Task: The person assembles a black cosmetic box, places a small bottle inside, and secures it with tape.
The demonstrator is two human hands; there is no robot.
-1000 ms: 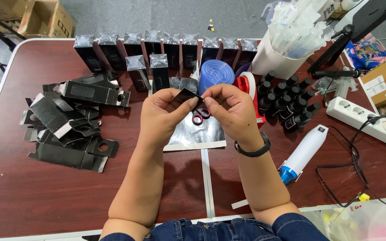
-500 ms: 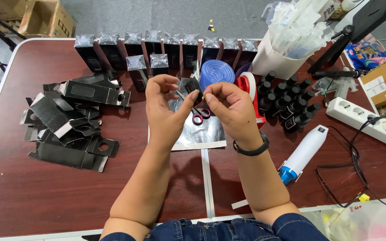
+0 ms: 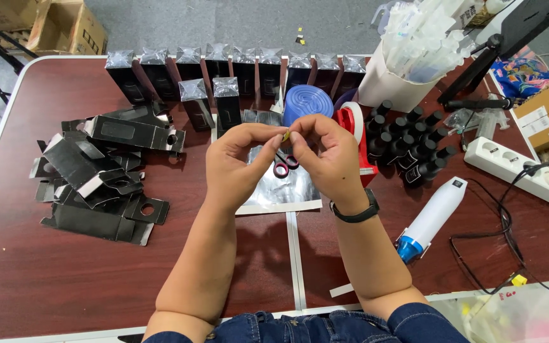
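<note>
Yellowish little strip point(image 3: 285, 135) pinched between left hand point(image 3: 239, 162) and right hand point(image 3: 325, 159) — fingertips clamped together above the red-handled scissors point(image 3: 285, 164). Held up close, probably for a better look.

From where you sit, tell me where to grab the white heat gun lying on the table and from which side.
Grip the heat gun around its white barrel, mid-length. It lies flat and slanted, blue nozzle toward you, the rear end pointing away to the right. Come from above with the right hand, the nearer one, fingers wrapping across the barrel. Keep off the blue nozzle tip, and mind the black cable looped beside it.
</note>
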